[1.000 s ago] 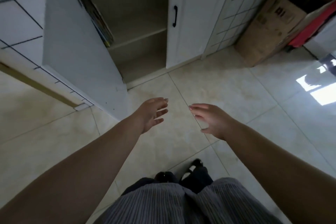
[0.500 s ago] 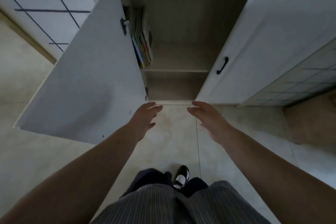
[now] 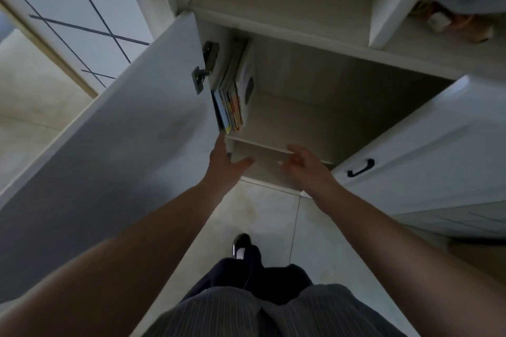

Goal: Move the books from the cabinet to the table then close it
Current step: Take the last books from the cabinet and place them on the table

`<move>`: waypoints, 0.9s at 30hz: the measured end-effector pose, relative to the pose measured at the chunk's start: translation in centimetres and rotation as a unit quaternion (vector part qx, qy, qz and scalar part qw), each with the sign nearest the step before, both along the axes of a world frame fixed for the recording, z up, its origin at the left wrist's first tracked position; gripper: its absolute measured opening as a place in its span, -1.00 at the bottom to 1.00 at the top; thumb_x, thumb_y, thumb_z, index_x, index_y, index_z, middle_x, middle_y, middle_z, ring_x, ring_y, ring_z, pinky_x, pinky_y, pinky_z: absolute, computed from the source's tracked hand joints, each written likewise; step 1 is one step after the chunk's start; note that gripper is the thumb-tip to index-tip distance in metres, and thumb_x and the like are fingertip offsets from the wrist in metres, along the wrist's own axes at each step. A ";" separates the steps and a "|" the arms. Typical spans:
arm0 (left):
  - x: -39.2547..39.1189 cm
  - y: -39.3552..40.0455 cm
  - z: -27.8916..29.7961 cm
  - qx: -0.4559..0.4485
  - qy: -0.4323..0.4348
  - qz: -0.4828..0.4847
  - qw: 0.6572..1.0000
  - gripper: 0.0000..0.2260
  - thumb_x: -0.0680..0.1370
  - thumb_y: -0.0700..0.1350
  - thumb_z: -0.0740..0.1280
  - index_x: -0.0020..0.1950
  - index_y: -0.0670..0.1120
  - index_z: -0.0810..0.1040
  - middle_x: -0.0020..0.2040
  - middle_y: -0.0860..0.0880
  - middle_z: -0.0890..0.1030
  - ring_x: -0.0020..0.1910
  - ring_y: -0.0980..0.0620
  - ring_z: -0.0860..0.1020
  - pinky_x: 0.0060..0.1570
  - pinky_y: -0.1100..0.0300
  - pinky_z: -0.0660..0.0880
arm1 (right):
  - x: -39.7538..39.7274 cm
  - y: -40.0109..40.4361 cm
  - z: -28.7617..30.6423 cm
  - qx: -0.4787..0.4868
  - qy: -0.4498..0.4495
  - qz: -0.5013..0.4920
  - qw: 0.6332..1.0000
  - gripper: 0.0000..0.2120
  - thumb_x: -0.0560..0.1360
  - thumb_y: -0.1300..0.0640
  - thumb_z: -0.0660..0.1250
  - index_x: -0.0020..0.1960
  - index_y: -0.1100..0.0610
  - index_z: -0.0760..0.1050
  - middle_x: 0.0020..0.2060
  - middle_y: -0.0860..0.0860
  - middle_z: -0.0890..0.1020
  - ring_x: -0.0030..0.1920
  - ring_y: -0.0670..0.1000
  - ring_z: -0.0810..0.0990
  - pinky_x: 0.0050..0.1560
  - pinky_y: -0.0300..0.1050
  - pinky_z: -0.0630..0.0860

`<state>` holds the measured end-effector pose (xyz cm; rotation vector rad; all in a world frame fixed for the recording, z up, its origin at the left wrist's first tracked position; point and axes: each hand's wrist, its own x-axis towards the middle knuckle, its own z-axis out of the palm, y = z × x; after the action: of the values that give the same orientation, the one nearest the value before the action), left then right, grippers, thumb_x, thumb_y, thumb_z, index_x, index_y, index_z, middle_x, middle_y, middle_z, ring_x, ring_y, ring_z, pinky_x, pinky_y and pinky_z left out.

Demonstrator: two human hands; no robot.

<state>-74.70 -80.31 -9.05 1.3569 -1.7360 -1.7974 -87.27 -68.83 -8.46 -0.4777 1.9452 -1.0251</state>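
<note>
A thin row of colourful paperback books [image 3: 232, 96] stands upright against the left wall of the white wooden cabinet [image 3: 315, 107], just above both empty, loose-fingered hands, left hand [image 3: 223, 165] and right hand [image 3: 304, 165]; probably light, floppy and slippery, so best clamped together from both sides.

A pale tiled floor [image 3: 273, 216] runs from six o'clock toward the centre. On it at six o'clock stands a black shoe [image 3: 241, 245] below dark trousers [image 3: 262, 279] and a grey ribbed garment [image 3: 273, 314]. At ten o'clock is a white panel with dark lines [image 3: 90, 16]. At two o'clock lies a cluttered tangle of cords and bags [image 3: 460, 3], too blurred to sort out.
</note>
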 end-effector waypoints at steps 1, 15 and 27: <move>-0.8 -0.5 -0.1 -0.013 -0.003 0.001 1.000 -0.35 0.51 -0.23 0.38 0.51 -0.12 0.12 0.25 0.01 0.32 0.15 0.15 0.27 -0.17 0.48 0.34 | -0.8 -0.8 0.0 -0.001 0.000 0.006 1.000 -0.45 0.49 0.06 0.37 0.44 0.01 0.29 0.34 0.06 0.45 0.28 -0.03 0.44 0.13 -0.25 0.34; -8.5 -10.3 -13.4 -0.097 0.017 0.124 0.987 0.10 0.14 0.33 0.52 0.51 0.23 -0.05 0.49 -0.01 0.27 0.46 -0.03 0.29 0.36 -0.17 0.32 | -9.4 -13.2 -6.0 -0.024 -0.042 0.154 0.987 -0.50 0.59 0.39 0.09 0.50 0.20 0.12 0.44 0.22 0.30 0.43 0.11 0.30 -0.10 -0.46 0.40; -12.8 -10.8 -14.0 -0.191 -0.027 0.249 0.949 -0.18 0.35 -0.16 0.51 0.49 -0.22 0.16 0.39 -0.22 0.32 0.39 -0.13 0.29 0.35 0.15 0.25 | -11.6 -19.7 -9.9 -0.085 -0.070 0.160 0.981 -0.49 0.61 0.33 0.07 0.53 0.13 0.09 0.47 0.14 0.28 0.41 -0.02 0.31 0.13 -0.45 0.32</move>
<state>-87.54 -91.07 -23.04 1.5059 -1.4858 -1.0987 -98.86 -88.54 -18.36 -0.7667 1.6010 -0.9886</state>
